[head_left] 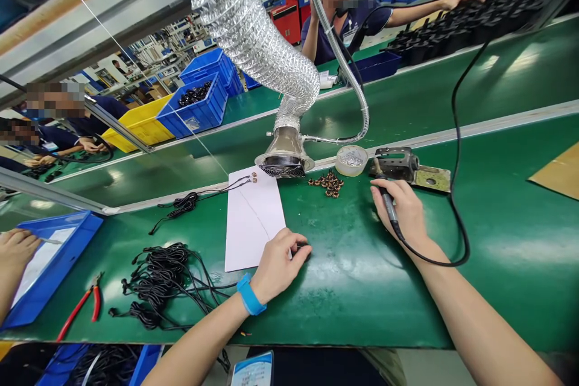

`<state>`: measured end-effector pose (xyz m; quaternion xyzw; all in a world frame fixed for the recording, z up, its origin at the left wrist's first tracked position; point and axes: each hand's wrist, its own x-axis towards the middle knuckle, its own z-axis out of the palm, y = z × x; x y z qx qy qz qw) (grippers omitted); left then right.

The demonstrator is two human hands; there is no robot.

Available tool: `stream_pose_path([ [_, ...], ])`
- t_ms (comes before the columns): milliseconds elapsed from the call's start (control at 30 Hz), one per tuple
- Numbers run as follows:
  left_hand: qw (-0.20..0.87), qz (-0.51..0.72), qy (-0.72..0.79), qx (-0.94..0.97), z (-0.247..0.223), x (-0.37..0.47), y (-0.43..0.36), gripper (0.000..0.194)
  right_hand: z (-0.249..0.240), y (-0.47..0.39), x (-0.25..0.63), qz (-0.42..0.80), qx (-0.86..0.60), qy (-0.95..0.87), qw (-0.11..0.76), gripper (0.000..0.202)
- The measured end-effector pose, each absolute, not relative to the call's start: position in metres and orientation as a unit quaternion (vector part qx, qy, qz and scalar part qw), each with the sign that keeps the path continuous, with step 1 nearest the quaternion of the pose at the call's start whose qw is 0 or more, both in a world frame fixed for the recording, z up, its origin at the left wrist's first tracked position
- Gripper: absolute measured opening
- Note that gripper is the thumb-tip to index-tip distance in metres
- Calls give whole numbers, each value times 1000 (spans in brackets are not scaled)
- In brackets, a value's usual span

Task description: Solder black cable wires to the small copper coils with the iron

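Note:
My right hand (407, 210) is closed around the handle of a soldering iron (389, 205). The iron's tip end is at the soldering iron stand (395, 163). With thumb and fingers pinched together, my left hand (283, 259) hovers by the right edge of a white sheet (253, 226); whatever is between the fingers is hidden. Two small copper-coloured parts on thin cable ends (244, 180) lie on the sheet's top. A pile of similar small copper-coloured parts (328, 183) sits left of a round tub (351, 160) with silvery contents. Bundled black cables (158, 283) rest left of my left hand.
A fume extraction hood (284, 160) on a silver duct hangs over the sheet. Red-handled cutters (85, 304) lie at left beside a blue tray (67, 265), where another person's hand (18, 247) reaches in. Co-workers sit across the bench. The iron's black cord (456, 132) loops at right.

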<state>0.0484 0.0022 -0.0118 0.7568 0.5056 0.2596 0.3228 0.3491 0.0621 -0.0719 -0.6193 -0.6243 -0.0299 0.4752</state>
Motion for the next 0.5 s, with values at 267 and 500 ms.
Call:
stream_pose_path([
  [267, 182, 174, 466, 848, -17, 50, -9, 19, -67, 61, 348, -30, -620, -626, 472, 26],
  [500, 122, 150, 475, 858, -23, 46, -21, 15, -70, 61, 349, -35, -620, -624, 474, 28],
])
